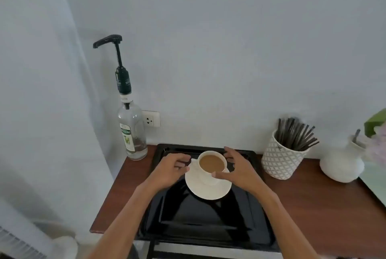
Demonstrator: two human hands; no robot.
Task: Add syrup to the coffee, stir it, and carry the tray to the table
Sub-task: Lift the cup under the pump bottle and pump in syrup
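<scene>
The left hand [171,167] and right hand [234,167], fingers spread, cup the coffee cup [211,165] on its saucer [208,190] over the black tray [200,217].

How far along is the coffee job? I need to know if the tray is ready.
Done: nothing shows for certain; the cup of coffee sits on its saucer on the black tray. In hand: left hand and right hand flank the cup. Left: syrup bottle pump, a stirrer, carrying the tray.
</scene>
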